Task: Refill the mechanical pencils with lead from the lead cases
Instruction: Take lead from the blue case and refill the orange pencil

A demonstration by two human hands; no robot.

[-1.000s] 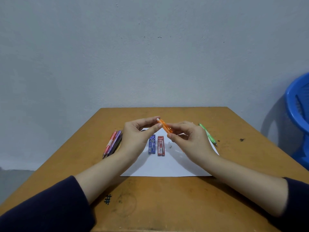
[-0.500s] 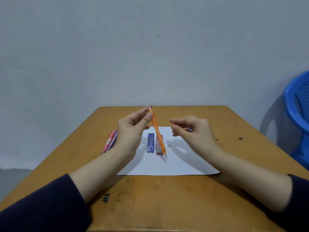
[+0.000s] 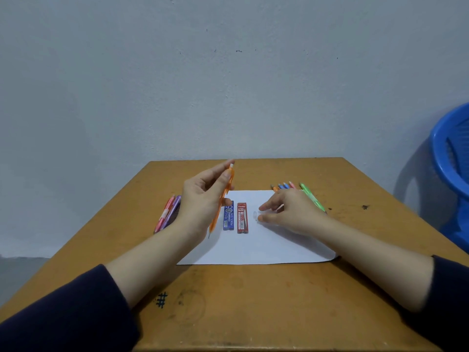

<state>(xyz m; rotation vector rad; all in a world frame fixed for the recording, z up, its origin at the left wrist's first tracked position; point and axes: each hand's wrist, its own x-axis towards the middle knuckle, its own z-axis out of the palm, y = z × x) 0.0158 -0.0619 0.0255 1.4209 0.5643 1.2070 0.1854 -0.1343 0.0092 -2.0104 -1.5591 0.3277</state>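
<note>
My left hand (image 3: 200, 199) pinches an orange mechanical pencil (image 3: 220, 204) near its top, steeply tilted with the tip down over the white paper (image 3: 253, 247). A blue lead case (image 3: 228, 216) and a red lead case (image 3: 242, 218) lie side by side on the paper, just right of the pencil. My right hand (image 3: 291, 209) is low over the paper with its fingers stretched out. Its thumb tip is right beside a small clear cap (image 3: 255, 214) lying on the sheet. I cannot tell whether it touches the cap.
Pink and purple pencils (image 3: 167, 214) lie on the wooden table (image 3: 253, 301) left of the paper. A green pencil (image 3: 313, 199) and several coloured pencils (image 3: 283, 186) lie at the paper's far right corner. A blue plastic chair (image 3: 451, 158) stands at the right.
My right hand let go of the orange pencil and dropped to the paper beside the clear cap. My left hand swung the pencil tip-down and moved it left.
</note>
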